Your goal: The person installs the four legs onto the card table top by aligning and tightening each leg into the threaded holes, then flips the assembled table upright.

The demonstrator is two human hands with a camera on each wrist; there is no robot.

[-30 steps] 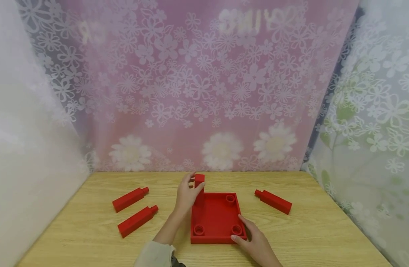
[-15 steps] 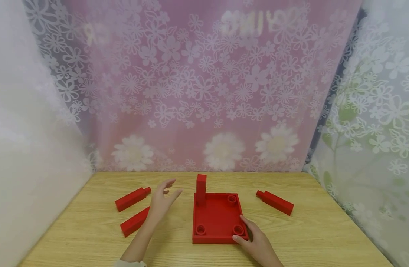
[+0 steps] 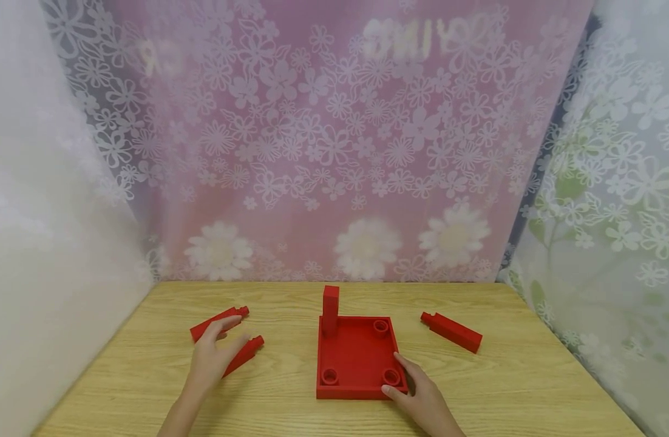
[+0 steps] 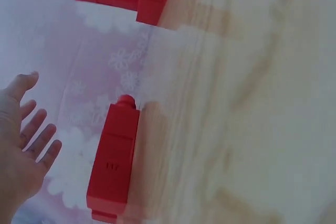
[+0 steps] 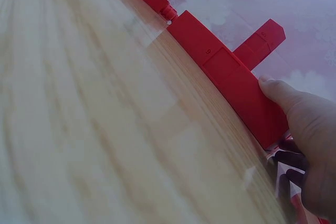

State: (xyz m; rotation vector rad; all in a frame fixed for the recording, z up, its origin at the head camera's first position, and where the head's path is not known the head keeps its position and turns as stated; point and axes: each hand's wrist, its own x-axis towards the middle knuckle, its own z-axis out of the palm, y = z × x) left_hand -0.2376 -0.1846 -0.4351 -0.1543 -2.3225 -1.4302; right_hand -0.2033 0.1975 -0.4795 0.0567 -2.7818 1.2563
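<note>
A shallow red square tray with round sockets at its corners lies on the wooden table. One red square leg stands upright in its far left corner. My right hand grips the near right corner, thumb at the front wall and fingers along the right side. Over two red legs lying at the left, the far one and the near one, hovers my left hand. It partly hides both; in the left wrist view its spread fingers hold nothing, beside a lying leg.
Another red leg lies to the right of the tray, its narrow end pointing left and away. A pink flowered curtain hangs behind the table's back edge, with pale sheets at both sides.
My left hand let go of the upright leg in the far left corner and moved left over the lying legs. The leg stays standing. My right hand keeps its grip on the tray.
</note>
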